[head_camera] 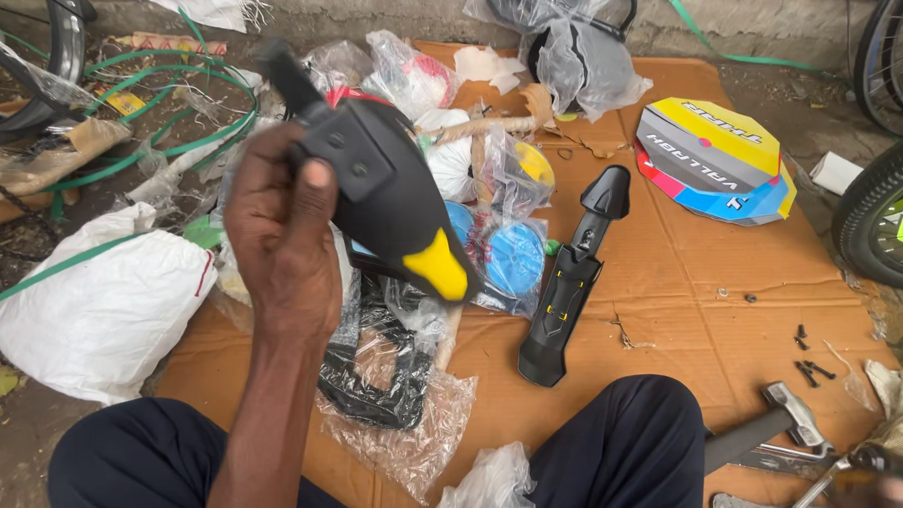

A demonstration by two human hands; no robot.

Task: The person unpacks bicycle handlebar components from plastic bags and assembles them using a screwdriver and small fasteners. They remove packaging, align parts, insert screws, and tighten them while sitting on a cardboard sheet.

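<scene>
A sheet of cardboard (672, 276) spreads below and to the right of the raised left hand (281, 235), under the person's knees (618, 438). A white sack (103, 306) lies to the left of that hand, with green strapping (181, 103) looped above it and a bicycle tyre (876, 219) far off to the right. Beyond the hand lies a heap of clear plastic bags (490, 203) with blue and yellow parts inside; a grey-black bagged part (580, 59) sits farther up.

The left hand grasps a black mudguard (379, 181) with a yellow tip, lifted in front of the camera, thumb pressed on its upper face near the mounting end, fingers wrapped behind. The yellow tip points down and right, free of the hand. It looks like moulded plastic: probably light, stiff with a little flex, smooth and somewhat slippery, unlikely to break in the hand. The thick bracket end by the thumb looks the surest place to hold; the thin tip would bend.

A second mudguard (568, 285) lies flat on the cardboard to the right of the hand. Coloured printed cards (713, 160) lie farther right. A hammer (778, 423) rests low right, with loose black screws (810, 362) just above it.

The right hand (885, 489) only shows at the bottom right corner, blurred, near a metal tool; I cannot tell whether it grips.
</scene>
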